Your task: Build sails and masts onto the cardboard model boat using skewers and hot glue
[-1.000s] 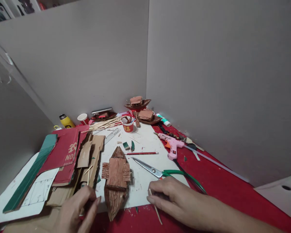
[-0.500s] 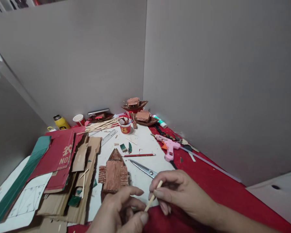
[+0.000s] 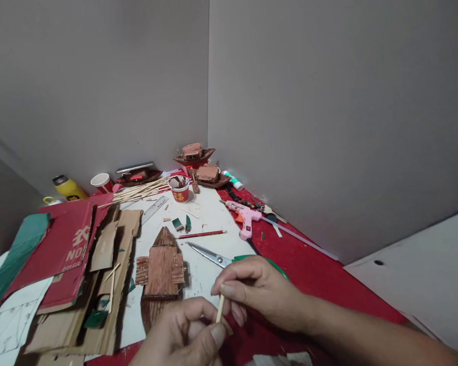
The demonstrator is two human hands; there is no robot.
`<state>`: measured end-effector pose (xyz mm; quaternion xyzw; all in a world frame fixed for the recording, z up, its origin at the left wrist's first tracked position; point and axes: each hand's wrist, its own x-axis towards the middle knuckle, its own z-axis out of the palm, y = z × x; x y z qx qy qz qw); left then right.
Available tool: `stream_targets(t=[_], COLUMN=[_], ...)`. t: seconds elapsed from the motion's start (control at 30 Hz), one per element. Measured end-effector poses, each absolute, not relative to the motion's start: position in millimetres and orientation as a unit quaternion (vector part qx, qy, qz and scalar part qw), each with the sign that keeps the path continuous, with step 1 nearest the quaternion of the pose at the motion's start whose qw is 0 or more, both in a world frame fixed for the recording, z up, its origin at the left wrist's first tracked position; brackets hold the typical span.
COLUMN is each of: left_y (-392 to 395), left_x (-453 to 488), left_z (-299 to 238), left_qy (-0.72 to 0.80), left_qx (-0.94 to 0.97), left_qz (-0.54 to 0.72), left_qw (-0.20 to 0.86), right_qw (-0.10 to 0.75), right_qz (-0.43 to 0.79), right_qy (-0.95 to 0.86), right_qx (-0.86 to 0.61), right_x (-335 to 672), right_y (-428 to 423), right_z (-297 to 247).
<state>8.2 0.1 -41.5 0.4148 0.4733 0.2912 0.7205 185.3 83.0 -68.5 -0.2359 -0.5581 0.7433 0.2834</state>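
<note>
A short pale wooden stick spans the gap between my two hands, low in the view. My left hand pinches its lower end between thumb and fingers. Its upper end is pinched by my right hand. Just beyond my left hand lies a brown model boat with a ribbed cabin roof; my left hand covers part of its near end. Scissors with green handles lie open behind my right hand, which partly hides the handles. A red pencil rests past the boat's tip.
Cardboard sheets are piled at the left. A pink glue gun lies on the red cloth at the right. Thin sticks, a red paper cup, a yellow bottle and finished model boats stand along the back.
The view has swung to the right, so the table things appear further left. The stick has turned more upright between my fingers, and both hands keep hold of it. More of the green scissor handles shows.
</note>
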Motion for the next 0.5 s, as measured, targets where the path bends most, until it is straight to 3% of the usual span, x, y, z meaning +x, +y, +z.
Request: stream_targets(t=[0.3,0.5], left_y=[-4.4,-1.7], left_x=[0.4,1.9], left_z=[-50.2,-55.4], left_qy=[0.420,0.437], left_qx=[0.433,0.414], left_qz=[0.288,0.265], left_qw=[0.744,0.753], right_qw=[0.225,0.248], right_qz=[0.781,0.769], right_qy=[-0.523,-0.521], right_qx=[-0.256,-0.274], right_x=[188.7,187.9], right_y=[83.5,85.5], right_z=[-67.0,-61.4])
